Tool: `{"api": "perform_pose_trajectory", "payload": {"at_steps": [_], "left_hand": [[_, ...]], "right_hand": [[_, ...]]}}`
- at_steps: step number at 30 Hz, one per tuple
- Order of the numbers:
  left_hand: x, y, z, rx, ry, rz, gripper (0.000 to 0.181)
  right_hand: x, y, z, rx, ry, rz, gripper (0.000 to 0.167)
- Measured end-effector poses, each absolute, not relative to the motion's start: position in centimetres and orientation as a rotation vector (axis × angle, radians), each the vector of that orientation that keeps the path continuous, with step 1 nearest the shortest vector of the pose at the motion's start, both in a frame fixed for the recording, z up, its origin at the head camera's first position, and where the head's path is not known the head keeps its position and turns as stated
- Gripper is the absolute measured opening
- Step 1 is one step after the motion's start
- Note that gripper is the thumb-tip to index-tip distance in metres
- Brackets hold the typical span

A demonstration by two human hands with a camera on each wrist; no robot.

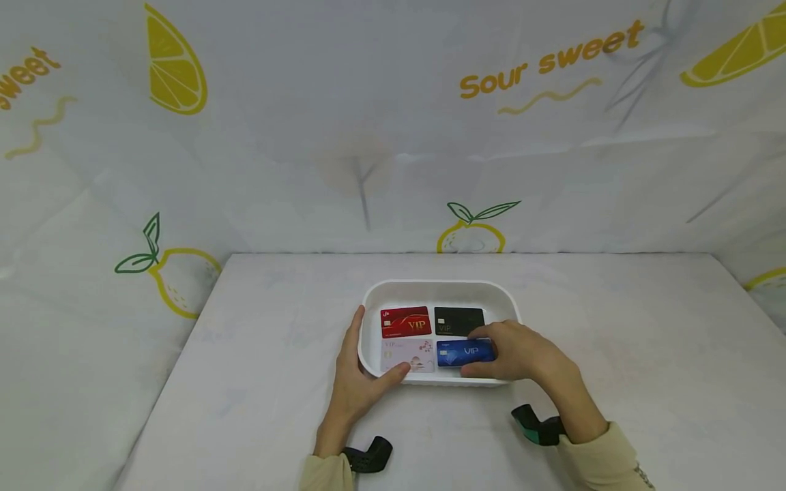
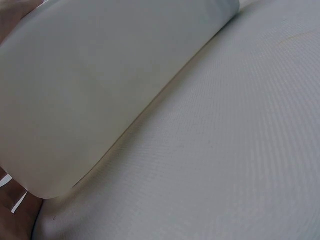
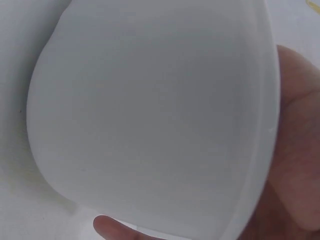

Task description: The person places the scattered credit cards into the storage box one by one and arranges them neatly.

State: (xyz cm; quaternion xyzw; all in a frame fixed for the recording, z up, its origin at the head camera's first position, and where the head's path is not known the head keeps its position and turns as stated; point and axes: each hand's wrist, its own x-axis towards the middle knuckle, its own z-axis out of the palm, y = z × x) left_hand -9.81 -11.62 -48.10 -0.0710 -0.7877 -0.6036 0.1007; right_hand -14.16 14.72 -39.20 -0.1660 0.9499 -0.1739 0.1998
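Note:
A white plastic tray (image 1: 442,379) sits on the table with several cards in two rows. The back row has a red VIP card (image 1: 405,322) and a black VIP card (image 1: 458,320). In front lie a pale pink VIP card (image 1: 399,353) and a blue VIP card (image 1: 460,352). My left hand (image 1: 356,385) holds the tray's left end, fingers along the outer wall and thumb over the front rim. Reaching over the right rim, my right hand (image 1: 518,351) pinches the blue card's right end between thumb and fingers. The wrist views mostly show the tray's outer wall (image 3: 150,110).
The table (image 1: 276,327) has a white cover. Behind it hangs a white cloth (image 1: 276,170) printed with lemons and lettering. A dark wrist device is on the left wrist (image 1: 371,455), another on the right wrist (image 1: 537,426).

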Motion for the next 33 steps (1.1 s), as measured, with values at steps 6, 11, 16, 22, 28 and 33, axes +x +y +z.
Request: {"api": "perform_pose_trajectory", "payload": {"at_steps": [6, 11, 16, 22, 28, 33], "left_hand": [[-9.78, -11.65, -48.11, -0.205, -2.33, -1.786, 0.11], [-9.79, -11.67, -48.22, -0.207, -2.333, -1.778, 0.11], [-9.78, -11.63, -48.21, -0.201, -2.332, -1.787, 0.111], [-9.78, -11.73, -48.3, -0.196, -2.333, -1.794, 0.111], [-9.72, -11.87, -48.39, -0.179, -2.342, -1.789, 0.111], [-9.69, -11.88, -48.38, -0.177, -2.34, -1.778, 0.113]], "right_hand": [[-14.18, 14.73, -39.24, -0.476, 2.658, -0.487, 0.062], [-14.11, 14.68, -39.22, -0.456, 2.661, -0.483, 0.063], [-13.89, 14.63, -39.26, -0.432, 2.677, -0.492, 0.062], [-13.76, 14.62, -39.39, -0.442, 2.692, -0.54, 0.061], [-13.57, 14.59, -39.66, -0.446, 2.702, -0.609, 0.06], [-13.42, 14.54, -39.96, -0.466, 2.769, -0.585, 0.055]]}}
